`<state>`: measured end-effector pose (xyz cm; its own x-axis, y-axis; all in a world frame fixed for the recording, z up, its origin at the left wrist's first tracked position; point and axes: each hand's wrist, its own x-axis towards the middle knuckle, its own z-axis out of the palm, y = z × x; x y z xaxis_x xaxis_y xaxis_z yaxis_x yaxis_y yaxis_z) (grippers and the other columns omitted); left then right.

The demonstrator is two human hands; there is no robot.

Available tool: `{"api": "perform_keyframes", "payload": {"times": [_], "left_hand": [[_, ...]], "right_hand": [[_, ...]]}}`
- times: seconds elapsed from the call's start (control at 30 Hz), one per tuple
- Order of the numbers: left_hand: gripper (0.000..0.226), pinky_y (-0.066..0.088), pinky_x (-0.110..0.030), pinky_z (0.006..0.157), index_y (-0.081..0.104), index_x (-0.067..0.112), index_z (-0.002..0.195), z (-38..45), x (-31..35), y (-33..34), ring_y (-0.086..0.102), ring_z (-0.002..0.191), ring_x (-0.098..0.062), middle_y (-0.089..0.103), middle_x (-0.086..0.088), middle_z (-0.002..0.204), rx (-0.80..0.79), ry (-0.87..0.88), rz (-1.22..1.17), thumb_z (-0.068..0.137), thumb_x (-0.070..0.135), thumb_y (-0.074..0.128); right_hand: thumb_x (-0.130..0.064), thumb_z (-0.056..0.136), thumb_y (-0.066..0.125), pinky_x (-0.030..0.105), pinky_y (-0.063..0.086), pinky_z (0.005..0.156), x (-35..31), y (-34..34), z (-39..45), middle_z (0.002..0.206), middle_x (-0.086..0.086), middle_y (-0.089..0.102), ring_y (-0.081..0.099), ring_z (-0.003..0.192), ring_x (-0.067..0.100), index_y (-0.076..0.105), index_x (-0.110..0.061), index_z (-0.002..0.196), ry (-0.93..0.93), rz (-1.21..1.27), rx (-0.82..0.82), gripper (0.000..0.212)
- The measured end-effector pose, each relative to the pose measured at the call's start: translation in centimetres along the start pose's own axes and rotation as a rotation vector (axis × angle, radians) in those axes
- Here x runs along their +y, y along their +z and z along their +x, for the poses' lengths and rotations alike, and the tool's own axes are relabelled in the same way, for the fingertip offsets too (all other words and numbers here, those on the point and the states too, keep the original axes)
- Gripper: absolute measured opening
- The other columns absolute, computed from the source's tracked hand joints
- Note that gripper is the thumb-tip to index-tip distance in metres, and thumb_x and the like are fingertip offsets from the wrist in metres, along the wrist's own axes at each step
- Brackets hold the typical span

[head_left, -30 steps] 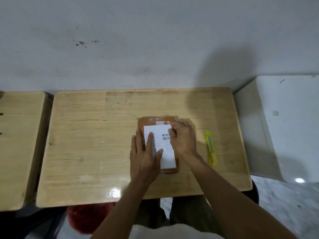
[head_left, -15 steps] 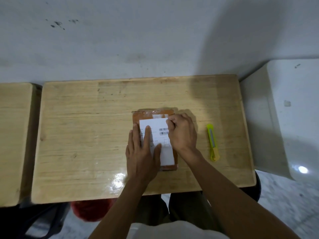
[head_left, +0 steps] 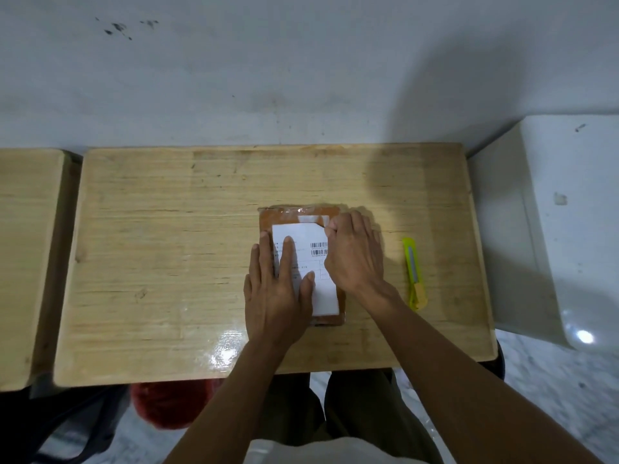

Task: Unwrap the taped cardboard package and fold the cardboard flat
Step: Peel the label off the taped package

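your left hand [head_left: 274,296] lies flat on the cardboard package [head_left: 284,217], fingers straight and spread, and it presses on the white label [head_left: 303,241] that covers most of the top. the package lies flat on the wooden table [head_left: 167,246], a little right of the middle, and it is wrapped in shiny clear tape. your right hand [head_left: 355,254] rests on the right side of the package with the fingers curled; thumb and forefinger seem to pinch the far right corner of the label, where this corner looks lifted or torn. a yellow-green utility knife [head_left: 414,274] lies on the table just right of your right hand, apart from it. a second wooden table [head_left: 23,246] stands at the left, and a white box [head_left: 562,212] at the right.
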<state>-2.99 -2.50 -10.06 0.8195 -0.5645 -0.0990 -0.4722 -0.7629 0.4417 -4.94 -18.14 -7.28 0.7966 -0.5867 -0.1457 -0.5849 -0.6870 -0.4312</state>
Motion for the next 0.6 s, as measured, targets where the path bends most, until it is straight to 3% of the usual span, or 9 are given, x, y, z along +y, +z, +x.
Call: {"api": "perform_keyframes", "payload": {"times": [0.27,0.37,0.6], "left_hand": [[0.070,0.036,-0.056,0.112,0.028,0.017,0.156,0.0,0.0,0.0,0.014,0.152,-0.037,0.009,-0.017,0.166,-0.002,-0.017,-0.009,0.097,0.049,0.047],[0.070,0.036,-0.056,0.112,0.028,0.017,0.156,-0.1,0.1,0.0,0.015,0.152,-0.037,0.010,-0.016,0.166,0.002,-0.027,-0.019,0.096,0.048,0.048],[0.071,0.039,-0.058,0.109,0.029,0.016,0.155,-0.1,0.2,0.0,0.018,0.150,-0.040,0.012,-0.018,0.165,0.015,-0.019,-0.010,0.095,0.047,0.050]], "right_hand": [[-0.015,0.096,0.048,0.039,0.041,0.080,-0.8,0.2,-1.6,0.091,0.001,0.064,0.055,0.091,0.026,0.053,-0.014,0.096,-0.007,0.207,0.068,0.005],[-0.014,0.096,0.053,0.041,0.048,0.075,-0.6,0.5,-1.6,0.085,0.003,0.068,0.060,0.083,0.029,0.058,-0.012,0.094,0.063,0.340,0.137,0.005],[-0.021,0.097,0.056,0.037,0.049,0.074,0.2,1.0,-1.3,0.088,0.003,0.071,0.057,0.087,0.022,0.067,-0.015,0.098,0.054,0.343,0.109,0.013]]}}
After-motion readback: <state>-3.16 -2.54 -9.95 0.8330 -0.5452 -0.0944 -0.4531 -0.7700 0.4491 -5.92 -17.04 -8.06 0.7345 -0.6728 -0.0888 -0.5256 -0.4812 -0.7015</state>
